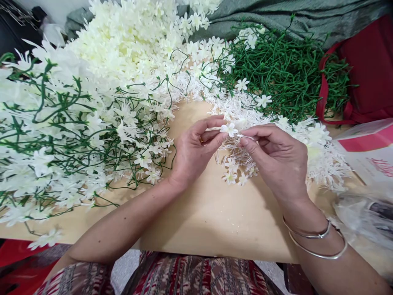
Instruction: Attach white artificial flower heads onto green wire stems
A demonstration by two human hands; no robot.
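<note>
My left hand point(196, 149) pinches a small white artificial flower point(229, 130) between thumb and fingers, its petals facing up. Close beside it, my right hand point(276, 157) has its thumb and forefinger pressed on a thin white stamen piece point(242, 136), whose tip points toward the flower. Whether the two pieces touch, I cannot tell. Below and behind the fingers lies a heap of thin white stamens point(242, 104). Several loose white flowers point(230, 177) rest on the table just under my hands.
Green-stemmed white flowers point(61, 131) fill the left side. A tall pile of white petals point(132, 41) stands behind. Bare green stems point(276, 69) are heaped at the back right, next to a red bag point(371, 69). A pink and white box point(368, 147) and clear plastic point(365, 213) lie on the right.
</note>
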